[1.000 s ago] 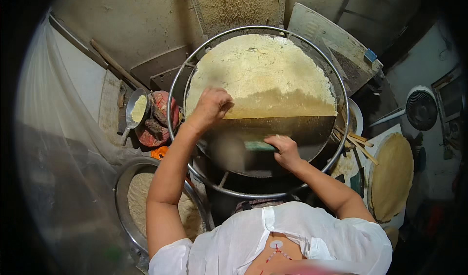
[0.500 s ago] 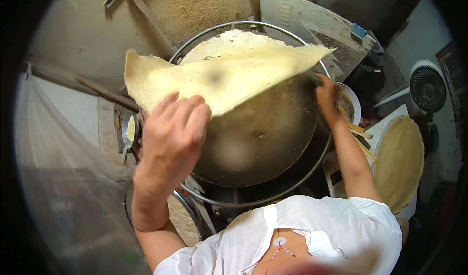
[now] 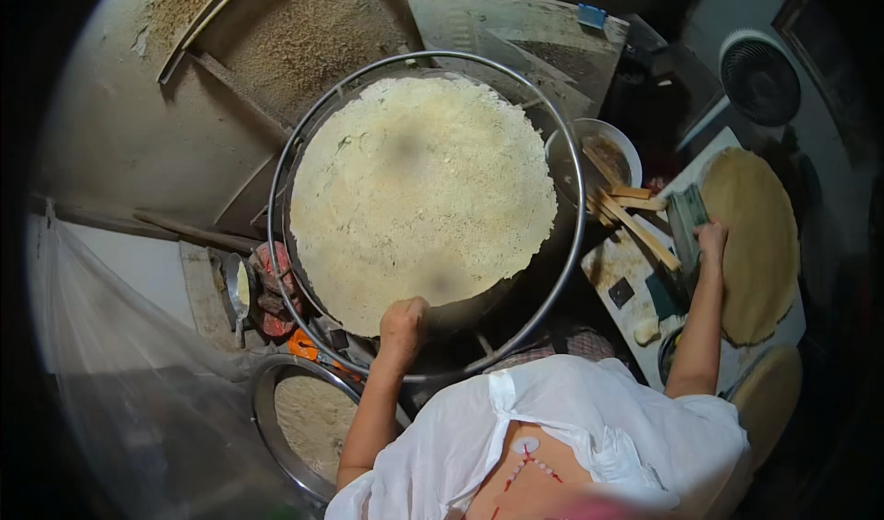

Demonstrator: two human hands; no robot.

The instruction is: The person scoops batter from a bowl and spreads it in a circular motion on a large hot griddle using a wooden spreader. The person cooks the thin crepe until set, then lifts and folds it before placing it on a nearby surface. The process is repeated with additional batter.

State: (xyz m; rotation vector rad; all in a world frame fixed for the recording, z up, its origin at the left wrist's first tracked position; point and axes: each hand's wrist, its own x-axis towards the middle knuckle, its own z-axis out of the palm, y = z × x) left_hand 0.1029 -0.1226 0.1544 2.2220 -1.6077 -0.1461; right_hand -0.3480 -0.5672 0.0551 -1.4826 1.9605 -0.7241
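A large, thin, pale round pancake [image 3: 424, 198] lies flat over most of a dark round griddle [image 3: 493, 306]. My left hand [image 3: 403, 334] is at its near edge, fingers closed on the rim of the sheet; the fingertips are partly hidden. Off to the right, my right hand [image 3: 711, 239] grips a flat green scraper [image 3: 685, 218] beside a tan round pancake [image 3: 750, 244] on a white board.
A metal ring [image 3: 582, 216] surrounds the griddle. Wooden sticks [image 3: 640, 221] and a bowl of brownish liquid [image 3: 612, 156] stand right of it. A pot of batter [image 3: 313, 423] sits at the near left, and a fan [image 3: 760, 78] at the far right.
The pancake, lifted and folded by my left hand before, now lies flat on the griddle. My left hand has come down nearer me; my right hand has moved right to the board with the scraper.
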